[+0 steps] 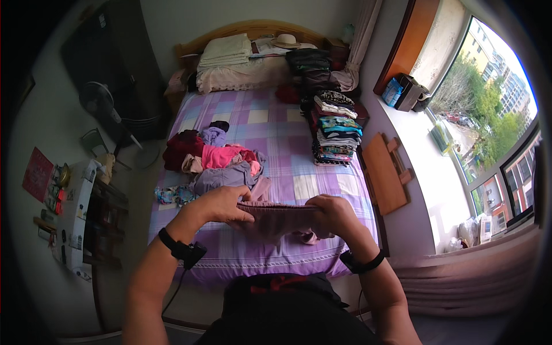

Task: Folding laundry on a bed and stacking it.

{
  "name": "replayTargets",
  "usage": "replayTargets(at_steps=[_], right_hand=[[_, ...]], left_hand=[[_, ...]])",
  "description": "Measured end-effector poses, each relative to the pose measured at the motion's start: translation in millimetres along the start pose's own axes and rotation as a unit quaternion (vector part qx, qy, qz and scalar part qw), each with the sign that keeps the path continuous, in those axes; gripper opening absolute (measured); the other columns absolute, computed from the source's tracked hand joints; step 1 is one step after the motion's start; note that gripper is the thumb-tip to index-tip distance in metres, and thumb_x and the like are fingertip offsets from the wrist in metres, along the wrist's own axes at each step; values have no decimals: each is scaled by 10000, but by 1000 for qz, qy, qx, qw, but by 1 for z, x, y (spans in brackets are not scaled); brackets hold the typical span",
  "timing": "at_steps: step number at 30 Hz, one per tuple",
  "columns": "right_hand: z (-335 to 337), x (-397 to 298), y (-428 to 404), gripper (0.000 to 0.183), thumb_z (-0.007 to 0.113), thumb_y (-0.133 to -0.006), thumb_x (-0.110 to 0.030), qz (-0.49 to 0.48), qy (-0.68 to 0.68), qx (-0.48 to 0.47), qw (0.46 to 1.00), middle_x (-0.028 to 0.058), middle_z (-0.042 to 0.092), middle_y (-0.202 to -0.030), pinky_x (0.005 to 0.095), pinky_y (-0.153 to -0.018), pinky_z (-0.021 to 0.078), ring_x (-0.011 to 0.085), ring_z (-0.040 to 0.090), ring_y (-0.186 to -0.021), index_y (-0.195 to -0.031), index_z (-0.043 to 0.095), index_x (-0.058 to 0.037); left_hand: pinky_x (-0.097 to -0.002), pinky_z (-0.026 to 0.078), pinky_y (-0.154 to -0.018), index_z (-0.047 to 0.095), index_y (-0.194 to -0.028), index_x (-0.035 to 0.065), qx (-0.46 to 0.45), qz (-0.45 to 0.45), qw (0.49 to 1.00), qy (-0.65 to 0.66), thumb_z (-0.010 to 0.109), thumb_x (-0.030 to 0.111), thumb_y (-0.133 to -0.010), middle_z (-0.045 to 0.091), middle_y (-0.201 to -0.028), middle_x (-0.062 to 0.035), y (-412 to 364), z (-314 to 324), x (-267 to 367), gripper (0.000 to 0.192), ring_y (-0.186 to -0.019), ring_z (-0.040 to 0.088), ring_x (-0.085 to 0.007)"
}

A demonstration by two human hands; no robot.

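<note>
A mauve garment with a gathered elastic waistband (276, 220) is stretched between my two hands over the near part of the bed. My left hand (228, 205) grips one end of the waistband, and my right hand (332, 213) grips the other. Its lower part hangs blurred above the plaid bedspread (284, 174). Just beyond my left hand lies a loose heap of clothes, with a bright pink garment (220, 156), a grey-purple garment (222, 177) and a dark red one (183, 148). A blue patterned cloth (172, 195) lies at the heap's left.
Folded clothes (338, 133) form a tall stack along the bed's right side, with dark folded clothes (308, 64) behind. Folded cream bedding (226, 49) and a hat (286, 41) are near the headboard. A standing fan (98, 99) is at left; a windowsill (414, 138) runs along the right.
</note>
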State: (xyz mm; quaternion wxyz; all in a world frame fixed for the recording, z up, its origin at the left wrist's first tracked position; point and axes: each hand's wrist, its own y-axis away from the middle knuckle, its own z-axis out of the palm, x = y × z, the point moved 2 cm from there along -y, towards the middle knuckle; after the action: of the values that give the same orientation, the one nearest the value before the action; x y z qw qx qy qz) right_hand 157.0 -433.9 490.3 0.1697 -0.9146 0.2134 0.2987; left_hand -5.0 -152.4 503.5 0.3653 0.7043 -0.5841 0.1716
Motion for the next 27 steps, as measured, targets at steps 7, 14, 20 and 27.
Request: replayTargets(at_steps=[7,14,20,27], right_hand=[[-66,-47,-58,180,712,-825,-127,-94,113,-5,989,120,716,-859,385,-734,559,322,703,-831,-1001,732,-98],[-86,-96,-100,217,749,-844,-228,-120,160,-45,979,163,681,-814,442,-698,522,362,670,-784,-985,706,-68],[-121,-125,-126,222,756,-851,-241,-149,139,-22,979,152,672,-788,415,-686,516,313,649,-741,-978,715,-63],[-163,-179,-133,156,784,-854,-149,-185,84,43,978,50,624,-663,315,-591,462,103,570,-627,-916,719,-23]], left_hand=[[-357,526,-789,712,-1097,99,49,45,998,-12,696,295,-945,721,-915,-123,15,-48,20,248,-865,694,-232],[-244,454,-659,687,-890,29,134,86,983,94,735,94,-918,602,-738,61,38,-103,21,86,-729,516,-34],[-252,451,-623,696,-885,-4,238,70,968,48,779,105,-884,610,-740,37,69,-150,37,137,-693,525,-48],[-235,509,-690,724,-962,6,352,145,925,12,694,-16,-910,642,-884,15,108,-208,90,64,-808,615,-65]])
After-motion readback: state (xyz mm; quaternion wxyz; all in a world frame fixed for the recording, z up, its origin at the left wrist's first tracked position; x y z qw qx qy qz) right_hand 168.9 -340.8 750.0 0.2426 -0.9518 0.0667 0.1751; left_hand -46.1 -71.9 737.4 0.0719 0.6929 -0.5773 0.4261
